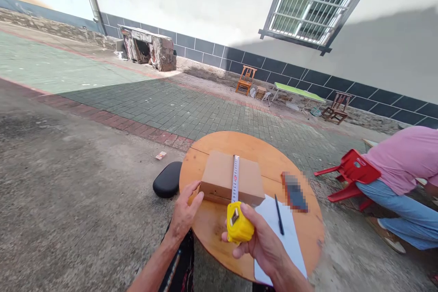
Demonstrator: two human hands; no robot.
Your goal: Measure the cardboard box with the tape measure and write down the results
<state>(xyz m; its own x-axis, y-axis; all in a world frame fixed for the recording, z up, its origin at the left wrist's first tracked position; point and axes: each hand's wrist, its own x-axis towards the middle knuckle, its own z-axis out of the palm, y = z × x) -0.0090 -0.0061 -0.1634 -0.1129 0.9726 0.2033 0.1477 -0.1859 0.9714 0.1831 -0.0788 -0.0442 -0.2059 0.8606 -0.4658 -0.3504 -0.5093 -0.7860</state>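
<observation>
A brown cardboard box [219,177] lies flat on the round wooden table [222,248]. My right hand [262,242] is closed around a yellow tape measure [240,223], just in front of the box. Its pulled-out blade [235,182] crosses the top of the box from the near side to the far edge. My left hand [185,207] is at the box's near left corner, thumb and fingers apart, seemingly touching it. To the right, partly under my right forearm, lies white paper [290,248] with a black pen [279,214] on it.
A blurred-out phone-like object [294,192] lies on the table's right side. Beyond the left rim is a black rounded case or seat [167,180]. At right, a person in a pink shirt [407,159] bends forward on a red plastic chair [356,173]. Wooden chairs [245,80] stand by the wall.
</observation>
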